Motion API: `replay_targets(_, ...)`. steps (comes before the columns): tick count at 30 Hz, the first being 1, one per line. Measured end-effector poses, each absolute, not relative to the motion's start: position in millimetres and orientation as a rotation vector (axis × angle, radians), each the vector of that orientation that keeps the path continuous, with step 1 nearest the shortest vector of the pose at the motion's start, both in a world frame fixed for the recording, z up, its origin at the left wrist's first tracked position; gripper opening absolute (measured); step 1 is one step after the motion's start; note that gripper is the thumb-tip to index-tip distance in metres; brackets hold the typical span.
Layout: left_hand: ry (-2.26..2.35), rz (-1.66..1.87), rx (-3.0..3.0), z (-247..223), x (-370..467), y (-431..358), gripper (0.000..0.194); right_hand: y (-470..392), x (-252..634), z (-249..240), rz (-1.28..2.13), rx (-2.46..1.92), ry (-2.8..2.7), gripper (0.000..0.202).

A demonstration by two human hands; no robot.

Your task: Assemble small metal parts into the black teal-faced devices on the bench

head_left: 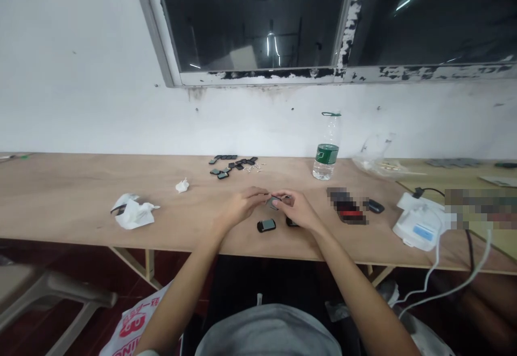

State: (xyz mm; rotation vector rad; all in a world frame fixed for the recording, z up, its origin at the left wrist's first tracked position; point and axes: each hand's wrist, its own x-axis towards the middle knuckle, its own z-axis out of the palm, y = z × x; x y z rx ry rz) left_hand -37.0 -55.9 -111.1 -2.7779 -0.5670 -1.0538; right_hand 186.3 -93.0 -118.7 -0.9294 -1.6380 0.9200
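Both my hands meet above the wooden table (194, 218). Between them is a small grey and black piece (273, 202). My left hand (247, 203) touches its left edge with the fingertips, and my right hand (296, 207) pinches its right side. Just below, a similar black piece with a grey face (266, 225) lies flat on the table. Another black piece (291, 221) is partly hidden under my right hand. Farther back lies a group of several such pieces (223, 173), beside small white bits (253, 168).
A water bottle (326, 154) stands near the wall. Crumpled tissues (136, 213) lie at the left. On the right are a blurred dark object (346, 205), a black fob (375, 206), a white power adapter (420, 224) with cables, and a clear plastic bag (377, 162).
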Motion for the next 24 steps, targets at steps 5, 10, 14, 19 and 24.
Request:
replay_targets(5,-0.537,-1.059,-2.734,-113.9,-37.0,-56.4,0.040,-93.9,189.4,-116.1,0.971,-0.897,-1.626,0.030)
replay_targets(10,-0.496,-1.135,-2.703,-114.8,-34.3,-57.7,0.041,-98.2,191.3,-108.8,1.034,-0.909,-1.582,0.034)
replay_targets(14,-0.524,-1.154,-2.732,-117.9,-34.7,-54.3,0.039,-98.6,191.4,-106.7,1.066,-0.948,-1.556,0.035)
replay_targets(19,-0.578,-1.117,-2.821,-122.3,-33.9,-49.4,0.040,-95.9,193.9,-110.1,1.049,-1.000,-1.594,0.034)
replay_targets(24,-0.647,-1.041,-2.892,-123.2,-30.7,-50.2,0.033,-93.4,196.8,-112.8,1.030,-1.026,-1.627,0.030)
